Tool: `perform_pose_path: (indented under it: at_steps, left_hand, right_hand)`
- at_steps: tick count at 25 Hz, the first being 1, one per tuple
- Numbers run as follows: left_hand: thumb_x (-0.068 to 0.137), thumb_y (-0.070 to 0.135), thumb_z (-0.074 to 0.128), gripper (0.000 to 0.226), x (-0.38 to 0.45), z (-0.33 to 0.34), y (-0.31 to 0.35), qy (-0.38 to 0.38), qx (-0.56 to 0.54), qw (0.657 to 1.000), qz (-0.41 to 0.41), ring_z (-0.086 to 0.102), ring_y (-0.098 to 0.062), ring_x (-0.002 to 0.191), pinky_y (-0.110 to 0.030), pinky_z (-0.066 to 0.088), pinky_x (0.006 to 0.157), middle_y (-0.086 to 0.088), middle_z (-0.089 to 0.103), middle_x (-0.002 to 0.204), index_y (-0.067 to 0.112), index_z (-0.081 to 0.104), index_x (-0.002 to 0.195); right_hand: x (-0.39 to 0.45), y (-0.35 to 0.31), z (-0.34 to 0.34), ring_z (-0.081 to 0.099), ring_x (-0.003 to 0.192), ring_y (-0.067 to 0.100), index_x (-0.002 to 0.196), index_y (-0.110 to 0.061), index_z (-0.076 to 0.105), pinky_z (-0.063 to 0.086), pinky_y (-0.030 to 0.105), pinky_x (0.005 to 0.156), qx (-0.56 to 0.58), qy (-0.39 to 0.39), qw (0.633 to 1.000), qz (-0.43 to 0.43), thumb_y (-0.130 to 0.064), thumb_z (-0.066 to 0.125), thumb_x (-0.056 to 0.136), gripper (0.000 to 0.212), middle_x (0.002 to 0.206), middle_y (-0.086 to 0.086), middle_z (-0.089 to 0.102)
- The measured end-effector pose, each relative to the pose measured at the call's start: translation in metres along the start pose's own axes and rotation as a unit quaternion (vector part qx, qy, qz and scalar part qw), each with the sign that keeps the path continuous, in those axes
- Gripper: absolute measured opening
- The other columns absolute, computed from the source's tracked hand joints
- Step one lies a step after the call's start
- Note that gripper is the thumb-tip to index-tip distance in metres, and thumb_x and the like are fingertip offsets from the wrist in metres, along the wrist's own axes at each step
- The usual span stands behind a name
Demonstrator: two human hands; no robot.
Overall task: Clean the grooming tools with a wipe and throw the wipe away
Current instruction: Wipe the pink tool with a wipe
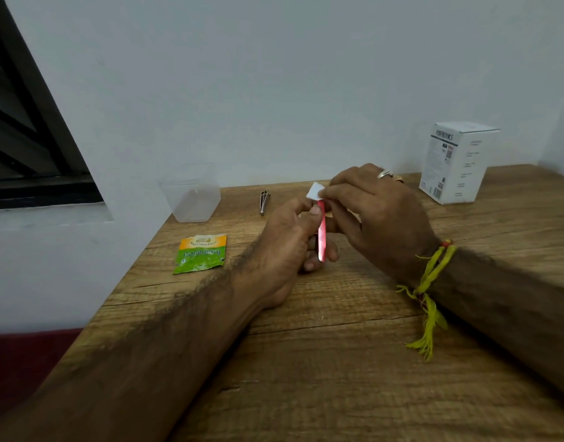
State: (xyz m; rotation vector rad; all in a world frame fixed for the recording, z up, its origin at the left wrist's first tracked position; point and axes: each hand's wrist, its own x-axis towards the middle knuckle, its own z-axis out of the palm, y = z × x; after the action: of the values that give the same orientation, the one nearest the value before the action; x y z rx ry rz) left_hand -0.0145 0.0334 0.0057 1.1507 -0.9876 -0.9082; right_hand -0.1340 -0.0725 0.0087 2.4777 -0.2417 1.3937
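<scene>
Wipe (315,190) on red tool (321,232) (both hands)

Looked like matt, grainy wood on the table (338,362); shiny bare metal on the nail clipper (264,201); glossy red, plastic by the look of it, on the tweezers (321,232); soft white paper-ish stuff on the wipe (315,190); frosted see-through plastic on the cup (191,199); glossy printed foil on the sachet (201,253); smooth white card on the box (456,164); frayed yellow thread round the wrist (430,298).
</scene>
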Motion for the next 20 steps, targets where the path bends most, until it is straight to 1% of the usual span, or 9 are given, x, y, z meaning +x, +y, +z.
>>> perform_pose_path:
  at_steps: [3,5,8,10,12,14,16,20]
  left_hand:
    - [0.109,0.016,0.038,0.022,-0.0007,0.001,-0.0006,0.0,0.011,1.0,0.009,0.056,-0.013,0.047,-0.02,0.028,0.038,-0.008,0.072,0.088,0.001,0.051,0.12]
    - [0.109,0.016,0.039,0.02,-0.001,0.0018,-0.0002,0.0,0.018,1.0,0.014,0.055,-0.012,0.045,-0.019,0.029,0.037,-0.01,0.073,0.09,0.003,0.052,0.117]
    - [0.109,0.017,0.04,0.015,-0.001,0.0012,-0.0004,-0.002,0.024,0.999,0.024,0.054,-0.012,0.044,-0.019,0.029,0.036,-0.005,0.075,0.083,0.008,0.053,0.11]
    - [0.109,0.017,0.04,0.015,-0.0005,0.0022,-0.0014,0.001,0.031,0.999,0.021,0.053,-0.014,0.045,-0.019,0.029,0.036,-0.008,0.074,0.083,0.007,0.052,0.111]
    - [0.109,0.017,0.041,0.016,-0.0004,0.0008,-0.0017,0.004,0.037,0.999,0.016,0.052,-0.015,0.045,-0.018,0.028,0.036,-0.013,0.073,0.084,0.006,0.05,0.114]
    - [0.108,0.016,0.041,0.016,-0.0006,0.0007,-0.0025,-0.002,0.038,0.999,0.019,0.053,-0.011,0.042,-0.017,0.028,0.035,-0.006,0.073,0.077,0.005,0.05,0.115]
    - [0.108,0.016,0.042,0.017,-0.0001,0.0014,-0.003,-0.007,0.04,0.999,0.02,0.052,-0.009,0.04,-0.016,0.028,0.034,-0.004,0.073,0.072,0.004,0.05,0.117]
    - [0.108,0.017,0.043,0.016,0.0004,-0.0005,-0.0039,-0.009,0.038,0.999,0.023,0.053,-0.01,0.041,-0.016,0.029,0.034,-0.005,0.073,0.077,0.006,0.051,0.117]
  right_hand:
    - [0.0002,-0.0001,-0.0004,0.064,0.084,0.032,0.099,-0.001,0.073,0.053,0.047,0.067,0.005,-0.009,1.0,0.004,-0.008,0.062,0.094,0.014,0.095,0.013,0.07]
    - [-0.0007,0.0014,-0.0034,0.064,0.082,0.032,0.098,-0.001,0.073,0.053,0.046,0.066,-0.008,-0.017,1.0,-0.006,-0.008,0.063,0.093,0.013,0.094,0.012,0.07]
    - [0.0018,0.0022,-0.0055,0.065,0.081,0.032,0.097,-0.002,0.073,0.053,0.044,0.065,-0.024,-0.009,1.0,-0.013,-0.008,0.064,0.092,0.012,0.094,0.012,0.071]
    - [0.0017,0.0019,-0.0058,0.065,0.081,0.032,0.096,-0.002,0.073,0.053,0.043,0.064,-0.034,-0.007,0.999,-0.022,-0.009,0.064,0.092,0.012,0.093,0.012,0.071]
    - [0.0015,0.0014,-0.0052,0.065,0.081,0.032,0.096,-0.003,0.074,0.053,0.042,0.064,-0.041,-0.007,0.999,-0.029,-0.014,0.059,0.094,0.019,0.093,0.012,0.071]
    - [0.0027,0.0003,-0.0061,0.065,0.081,0.032,0.096,-0.003,0.074,0.054,0.042,0.064,-0.033,-0.006,0.999,-0.019,-0.023,0.051,0.097,0.03,0.093,0.011,0.071]
    - [0.0027,0.0003,-0.0075,0.065,0.08,0.032,0.096,-0.003,0.074,0.054,0.042,0.063,-0.037,-0.006,0.999,-0.019,-0.024,0.05,0.096,0.031,0.092,0.012,0.071]
    - [0.0039,-0.001,-0.007,0.065,0.08,0.032,0.095,-0.003,0.074,0.054,0.044,0.064,-0.019,-0.014,1.0,-0.005,-0.032,0.046,0.096,0.04,0.093,0.012,0.071]
